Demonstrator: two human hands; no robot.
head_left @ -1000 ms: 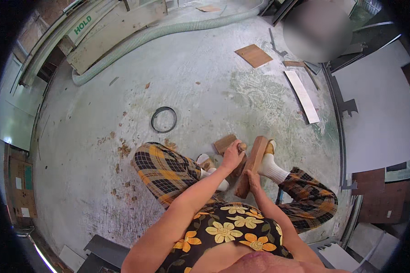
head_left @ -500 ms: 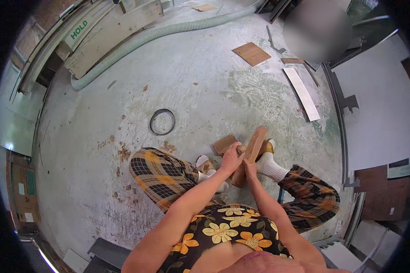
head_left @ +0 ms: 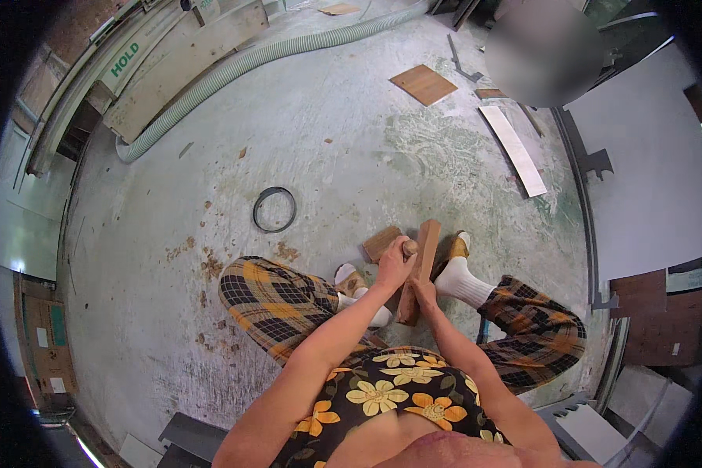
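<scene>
I sit over a concrete floor with a long wooden bar [head_left: 424,243] standing tilted between my feet. My left hand [head_left: 392,269] is closed around a small tool with a rounded wooden knob [head_left: 410,248], pressed against the bar's left side near its top. My right hand [head_left: 423,294] grips the bar lower down. A short wooden block [head_left: 381,242] lies on the floor just left of the bar, beside my left hand. My feet in white socks and tan sandals [head_left: 458,248] flank the bar's base.
A black ring [head_left: 274,209] lies on the floor ahead to the left. A green ribbed hose [head_left: 234,66] curves along the far side beside wooden planks [head_left: 175,58]. A brown square board [head_left: 423,84] and a white strip [head_left: 512,148] lie far right, near another person [head_left: 542,47].
The bar has tipped slightly more upright and my left hand with the knobbed tool has shifted a little up along it. My right hand keeps its grip.
</scene>
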